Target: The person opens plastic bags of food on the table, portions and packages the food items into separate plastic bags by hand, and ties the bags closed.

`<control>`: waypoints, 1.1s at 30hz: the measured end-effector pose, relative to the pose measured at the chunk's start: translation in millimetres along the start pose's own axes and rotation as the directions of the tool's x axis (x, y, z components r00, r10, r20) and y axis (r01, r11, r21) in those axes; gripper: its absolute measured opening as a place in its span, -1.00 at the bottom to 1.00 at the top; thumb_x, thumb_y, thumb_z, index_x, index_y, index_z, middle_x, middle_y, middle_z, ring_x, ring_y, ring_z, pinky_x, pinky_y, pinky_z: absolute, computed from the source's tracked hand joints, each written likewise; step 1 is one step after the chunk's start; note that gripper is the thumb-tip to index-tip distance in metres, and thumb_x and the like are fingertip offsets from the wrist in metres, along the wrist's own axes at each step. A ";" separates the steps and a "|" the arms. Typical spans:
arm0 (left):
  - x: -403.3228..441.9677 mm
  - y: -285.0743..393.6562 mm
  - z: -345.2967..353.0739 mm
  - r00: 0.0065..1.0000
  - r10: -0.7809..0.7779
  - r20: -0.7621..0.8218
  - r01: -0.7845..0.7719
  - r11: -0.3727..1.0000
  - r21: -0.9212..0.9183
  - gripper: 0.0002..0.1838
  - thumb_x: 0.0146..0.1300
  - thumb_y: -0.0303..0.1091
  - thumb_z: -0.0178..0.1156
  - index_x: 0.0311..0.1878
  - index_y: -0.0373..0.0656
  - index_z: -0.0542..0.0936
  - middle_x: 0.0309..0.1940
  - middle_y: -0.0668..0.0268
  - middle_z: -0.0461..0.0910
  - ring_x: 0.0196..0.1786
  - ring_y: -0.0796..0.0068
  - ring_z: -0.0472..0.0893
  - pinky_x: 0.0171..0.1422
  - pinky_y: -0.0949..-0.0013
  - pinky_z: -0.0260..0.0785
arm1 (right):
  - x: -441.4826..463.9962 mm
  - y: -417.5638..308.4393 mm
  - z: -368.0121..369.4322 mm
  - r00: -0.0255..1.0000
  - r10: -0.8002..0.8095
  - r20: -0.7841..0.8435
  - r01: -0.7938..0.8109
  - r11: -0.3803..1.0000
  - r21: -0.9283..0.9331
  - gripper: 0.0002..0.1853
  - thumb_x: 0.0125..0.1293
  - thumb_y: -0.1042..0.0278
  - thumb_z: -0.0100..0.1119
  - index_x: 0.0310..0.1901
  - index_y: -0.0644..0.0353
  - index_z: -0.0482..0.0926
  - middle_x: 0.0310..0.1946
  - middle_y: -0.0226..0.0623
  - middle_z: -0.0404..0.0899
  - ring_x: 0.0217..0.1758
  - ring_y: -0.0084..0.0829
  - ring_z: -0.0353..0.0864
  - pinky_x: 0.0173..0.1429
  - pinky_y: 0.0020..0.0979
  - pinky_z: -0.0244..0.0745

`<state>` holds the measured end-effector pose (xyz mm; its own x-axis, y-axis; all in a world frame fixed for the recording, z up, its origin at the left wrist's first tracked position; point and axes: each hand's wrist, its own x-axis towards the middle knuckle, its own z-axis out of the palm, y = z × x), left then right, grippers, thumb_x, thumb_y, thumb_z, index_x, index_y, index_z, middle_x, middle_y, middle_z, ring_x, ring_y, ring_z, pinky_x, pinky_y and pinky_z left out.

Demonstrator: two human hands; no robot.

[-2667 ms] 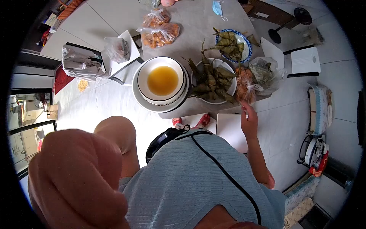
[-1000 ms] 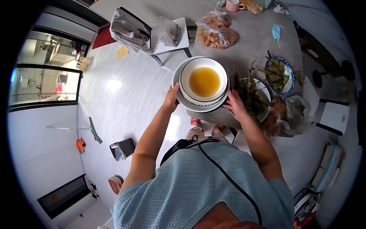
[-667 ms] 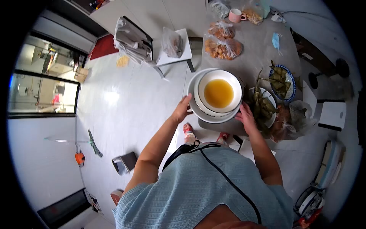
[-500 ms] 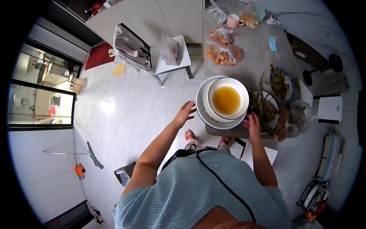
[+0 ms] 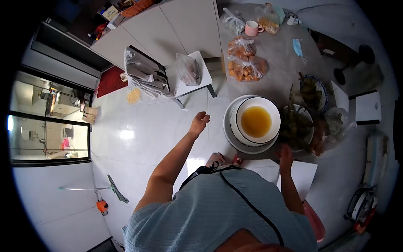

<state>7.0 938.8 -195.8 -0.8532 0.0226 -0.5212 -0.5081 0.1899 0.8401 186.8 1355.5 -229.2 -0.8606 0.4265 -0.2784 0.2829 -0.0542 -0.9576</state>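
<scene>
A white bowl of yellow-brown liquid [image 5: 256, 121] rests in a stack on a wider white basin [image 5: 229, 133] at the near left corner of the grey table. My left hand [image 5: 199, 123] hangs in the air left of the basin, fingers loosely curled and touching nothing. Below and right of the basin, near the table edge, is my right hand [image 5: 286, 154]; it is dim and blurred, so its fingers are unclear. Right of the stack lie dark leaf-wrapped bundles [image 5: 296, 124] on a white plate, with a knotted clear bag [image 5: 321, 136] beside them.
Bags of orange-brown food [image 5: 247, 68], a pink mug [image 5: 252, 28] and a blue mask [image 5: 297, 47] lie farther back on the table. A blue-rimmed bowl [image 5: 323, 95] holds more bundles. To the left stand a white chair [image 5: 203, 75] and a bag-draped chair [image 5: 145, 71].
Both hands have come off the basin, my left hand leftward and my right hand downward. The basin and bowls stand on the table corner. The view has shifted.
</scene>
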 end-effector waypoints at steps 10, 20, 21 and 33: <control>120.6 86.8 -0.5 0.764 0.635 0.116 -0.598 0.629 0.496 -0.38 0.09 -0.23 0.31 0.17 -0.29 0.36 0.06 -0.02 0.46 0.08 0.01 0.49 0.16 0.18 0.36 | -3.3 -57.0 33.9 0.947 -0.094 -0.308 0.083 0.995 -0.048 -0.63 0.41 0.22 -0.04 0.15 0.25 0.39 -0.14 -0.26 0.58 -0.27 -0.49 0.61 -0.14 -0.47 0.51; 207.7 189.1 37.9 0.429 0.820 0.379 -0.838 0.205 0.505 -0.21 -0.05 -0.31 0.37 0.28 -0.21 0.24 0.28 0.04 0.25 0.30 0.03 0.26 0.34 0.12 0.16 | -61.7 -100.9 113.7 0.721 -0.099 -0.686 0.109 0.994 -0.030 -0.68 0.40 0.40 -0.08 0.14 0.27 0.41 -0.03 -0.18 0.58 -0.28 -0.48 0.62 -0.16 -0.52 0.50; 209.6 196.7 46.8 0.411 0.809 0.420 -0.849 0.173 0.499 -0.22 -0.05 -0.29 0.37 0.28 -0.19 0.25 0.29 0.06 0.24 0.31 0.06 0.26 0.33 0.11 0.17 | -68.9 -102.8 120.0 0.702 -0.129 -0.701 0.132 0.990 -0.050 -0.68 0.39 0.39 -0.07 0.14 0.24 0.42 -0.03 -0.19 0.59 -0.29 -0.49 0.64 -0.17 -0.55 0.49; 249.7 189.9 126.8 0.577 0.540 0.613 -0.753 0.062 0.655 -0.58 0.15 -0.12 0.16 0.04 -0.09 0.51 -0.16 0.11 0.59 -0.10 0.07 0.58 0.04 0.13 0.39 | -120.1 -99.8 122.9 0.545 -0.215 -0.810 0.149 0.976 -0.159 -0.68 0.41 0.45 -0.13 0.16 0.28 0.39 0.03 -0.13 0.54 -0.20 -0.48 0.58 -0.09 -0.47 0.51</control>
<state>-287.7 1105.0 -185.5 -0.6945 0.7169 0.0612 0.6885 0.6375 0.3459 209.9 1198.7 -109.2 -0.1869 0.9757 0.1143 0.2158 0.1543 -0.9642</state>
